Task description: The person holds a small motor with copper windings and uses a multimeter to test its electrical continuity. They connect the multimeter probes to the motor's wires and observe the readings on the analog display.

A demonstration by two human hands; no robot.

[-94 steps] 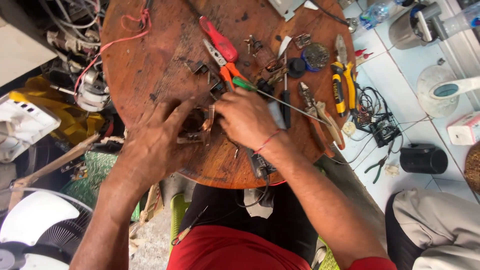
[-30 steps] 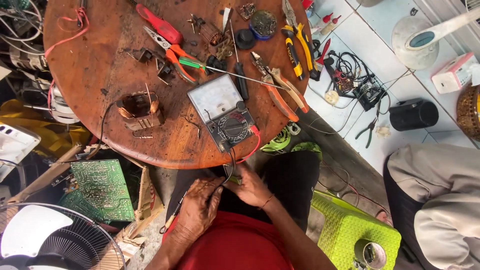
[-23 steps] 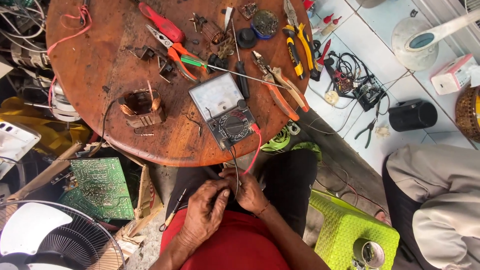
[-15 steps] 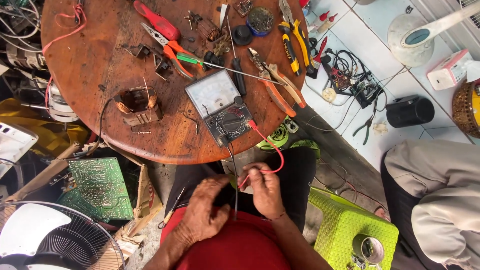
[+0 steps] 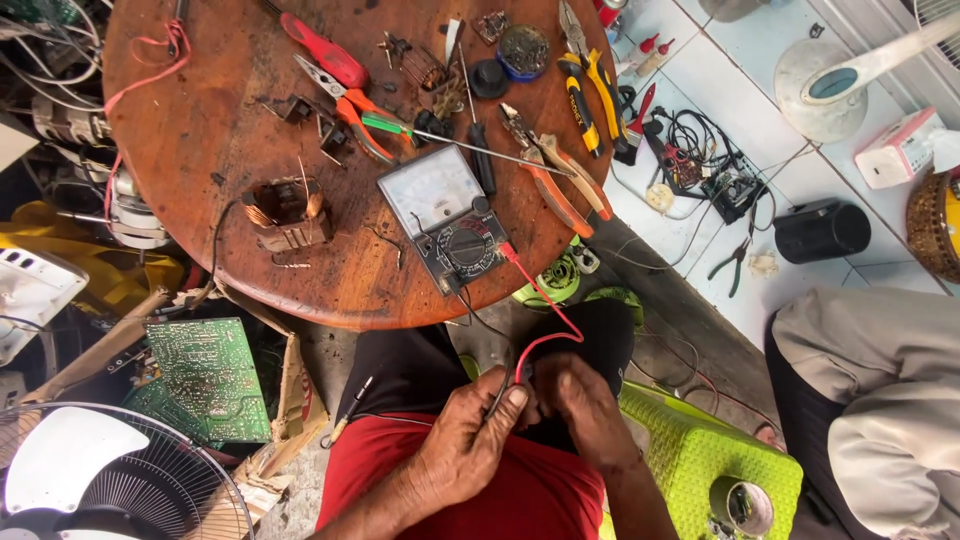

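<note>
Head view: the round wooden counter (image 5: pixel 250 150) carries the meter (image 5: pixel 448 215) near its edge. Both hands, left (image 5: pixel 470 440) and right (image 5: pixel 585 405), pinch its red wire (image 5: pixel 540 300) and black wire (image 5: pixel 490 325) over the lap. A hard pull might drag the meter off. The small round tin (image 5: pixel 524 50) looks full of dark bits.

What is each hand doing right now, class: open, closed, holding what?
Left hand: closed, pinching the black test lead.
Right hand: closed around the red test lead.
</note>
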